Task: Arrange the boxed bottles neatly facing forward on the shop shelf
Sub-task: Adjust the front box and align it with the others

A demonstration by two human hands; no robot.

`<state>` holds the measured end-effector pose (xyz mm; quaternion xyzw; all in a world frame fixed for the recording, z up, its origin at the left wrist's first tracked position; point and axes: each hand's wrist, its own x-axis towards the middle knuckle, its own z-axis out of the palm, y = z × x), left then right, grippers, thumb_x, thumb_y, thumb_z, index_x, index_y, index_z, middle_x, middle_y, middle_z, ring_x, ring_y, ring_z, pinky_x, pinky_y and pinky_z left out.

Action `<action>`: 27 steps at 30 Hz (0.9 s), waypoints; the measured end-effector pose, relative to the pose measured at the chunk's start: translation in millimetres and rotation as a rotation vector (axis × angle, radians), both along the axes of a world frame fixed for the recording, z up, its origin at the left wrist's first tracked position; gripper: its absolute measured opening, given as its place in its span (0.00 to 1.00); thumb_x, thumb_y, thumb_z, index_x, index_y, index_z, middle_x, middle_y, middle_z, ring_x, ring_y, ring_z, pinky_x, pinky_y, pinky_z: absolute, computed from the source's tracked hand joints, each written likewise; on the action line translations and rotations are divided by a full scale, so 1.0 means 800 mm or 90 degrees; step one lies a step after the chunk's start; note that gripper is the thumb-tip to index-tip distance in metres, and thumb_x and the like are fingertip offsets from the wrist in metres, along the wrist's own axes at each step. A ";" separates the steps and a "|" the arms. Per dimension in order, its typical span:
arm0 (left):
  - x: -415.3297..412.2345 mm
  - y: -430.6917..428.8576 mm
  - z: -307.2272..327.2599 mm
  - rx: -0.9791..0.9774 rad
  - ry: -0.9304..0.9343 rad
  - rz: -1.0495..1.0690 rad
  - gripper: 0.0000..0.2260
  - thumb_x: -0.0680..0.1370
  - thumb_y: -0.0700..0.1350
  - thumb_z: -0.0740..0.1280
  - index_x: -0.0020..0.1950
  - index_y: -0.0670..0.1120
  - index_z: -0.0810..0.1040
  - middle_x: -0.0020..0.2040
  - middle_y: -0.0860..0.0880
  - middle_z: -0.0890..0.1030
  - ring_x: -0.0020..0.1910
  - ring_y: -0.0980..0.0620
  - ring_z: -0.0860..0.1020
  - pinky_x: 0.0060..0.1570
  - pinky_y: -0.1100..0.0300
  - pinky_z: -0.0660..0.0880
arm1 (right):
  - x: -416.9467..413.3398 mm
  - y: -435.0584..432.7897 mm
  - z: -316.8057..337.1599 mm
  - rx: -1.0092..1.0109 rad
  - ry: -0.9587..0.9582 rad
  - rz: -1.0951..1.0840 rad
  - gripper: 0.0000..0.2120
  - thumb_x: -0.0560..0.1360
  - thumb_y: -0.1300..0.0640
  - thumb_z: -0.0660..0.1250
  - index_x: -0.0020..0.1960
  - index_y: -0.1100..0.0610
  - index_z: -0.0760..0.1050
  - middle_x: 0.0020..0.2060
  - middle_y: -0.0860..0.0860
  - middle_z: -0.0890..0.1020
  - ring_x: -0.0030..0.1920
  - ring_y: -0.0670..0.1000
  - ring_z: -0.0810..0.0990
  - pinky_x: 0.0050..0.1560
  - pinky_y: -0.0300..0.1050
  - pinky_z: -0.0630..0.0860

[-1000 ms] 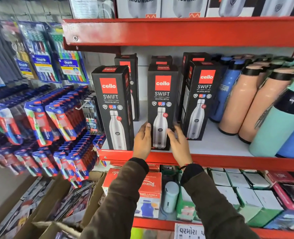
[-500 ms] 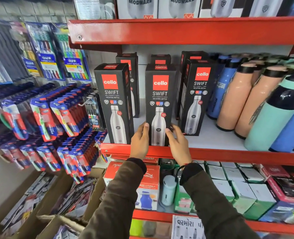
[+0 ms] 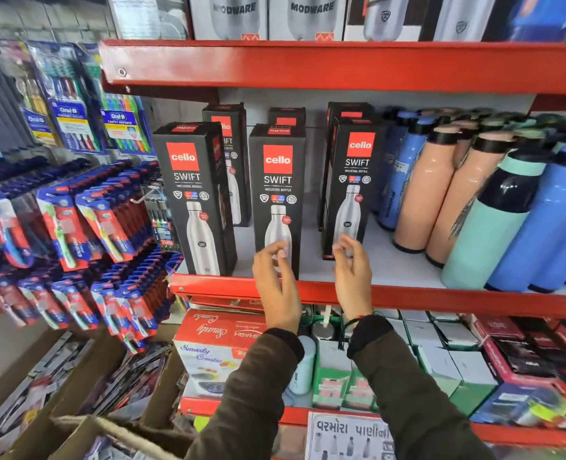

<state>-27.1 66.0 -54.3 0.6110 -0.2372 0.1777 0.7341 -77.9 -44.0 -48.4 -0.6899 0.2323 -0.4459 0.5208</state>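
Note:
Three black Cello Swift bottle boxes stand upright in the front row of the red shop shelf [image 3: 407, 295]: a left box [image 3: 192, 194], a middle box [image 3: 276, 187] and a right box [image 3: 352, 180]. All three show their fronts; the right one stands further back and turned slightly. More black boxes stand behind them. My left hand [image 3: 276, 280] hovers in front of the middle box's base, fingers apart, holding nothing. My right hand [image 3: 351, 273] is open in front of the right box's lower corner; whether it touches is unclear.
Loose peach, blue and mint bottles [image 3: 474, 207] crowd the shelf's right half. Toothbrush packs [image 3: 85, 220] hang on the left. Red combo boxes [image 3: 218, 346] and small white boxes [image 3: 440, 353] fill the shelf below. Another red shelf [image 3: 341, 66] runs overhead with Modware boxes.
Both hands have let go of the middle box and pulled back. My right hand has shifted right, toward the right box.

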 end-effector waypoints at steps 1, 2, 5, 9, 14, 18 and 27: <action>-0.006 -0.009 0.003 -0.001 -0.009 -0.033 0.09 0.85 0.43 0.59 0.58 0.51 0.78 0.55 0.57 0.79 0.56 0.55 0.78 0.55 0.68 0.70 | -0.004 -0.011 0.002 -0.006 0.000 -0.009 0.17 0.82 0.53 0.62 0.69 0.54 0.73 0.64 0.51 0.75 0.60 0.45 0.76 0.63 0.39 0.72; -0.011 -0.017 0.006 0.007 -0.015 -0.068 0.10 0.85 0.43 0.58 0.60 0.49 0.79 0.56 0.56 0.80 0.57 0.57 0.79 0.56 0.66 0.72 | -0.006 -0.022 0.004 -0.012 0.002 -0.018 0.17 0.82 0.52 0.61 0.70 0.54 0.72 0.65 0.51 0.75 0.63 0.46 0.75 0.65 0.39 0.71; -0.019 -0.049 0.017 0.066 -0.035 -0.155 0.14 0.86 0.44 0.57 0.68 0.46 0.77 0.64 0.54 0.80 0.65 0.59 0.77 0.66 0.66 0.71 | -0.008 -0.058 0.010 0.005 0.012 -0.030 0.20 0.82 0.52 0.61 0.73 0.54 0.69 0.70 0.52 0.73 0.70 0.49 0.71 0.72 0.48 0.66; -0.016 -0.098 0.031 0.149 0.062 -0.220 0.21 0.86 0.44 0.54 0.80 0.45 0.63 0.77 0.54 0.65 0.78 0.58 0.62 0.77 0.65 0.56 | 0.003 -0.103 0.018 0.067 0.023 -0.010 0.24 0.82 0.53 0.60 0.77 0.54 0.63 0.76 0.53 0.67 0.75 0.52 0.65 0.71 0.41 0.61; 0.013 -0.140 0.041 0.187 0.217 -0.231 0.24 0.87 0.48 0.53 0.82 0.44 0.55 0.83 0.46 0.57 0.83 0.50 0.55 0.81 0.56 0.51 | 0.024 -0.139 0.019 0.072 0.072 0.025 0.26 0.83 0.53 0.59 0.78 0.56 0.59 0.78 0.54 0.64 0.77 0.53 0.62 0.68 0.39 0.57; 0.033 -0.156 0.044 0.181 0.282 -0.232 0.23 0.86 0.50 0.53 0.81 0.45 0.58 0.82 0.46 0.61 0.82 0.48 0.59 0.80 0.54 0.54 | 0.035 -0.149 0.015 0.026 0.115 0.038 0.24 0.83 0.53 0.59 0.77 0.57 0.61 0.76 0.54 0.66 0.74 0.50 0.65 0.63 0.32 0.57; 0.046 -0.162 0.039 0.164 0.290 -0.215 0.19 0.85 0.48 0.57 0.75 0.45 0.69 0.75 0.45 0.73 0.75 0.46 0.70 0.76 0.53 0.64 | 0.032 -0.156 0.005 0.008 0.111 0.026 0.22 0.82 0.52 0.62 0.74 0.56 0.67 0.72 0.54 0.73 0.69 0.50 0.71 0.62 0.37 0.62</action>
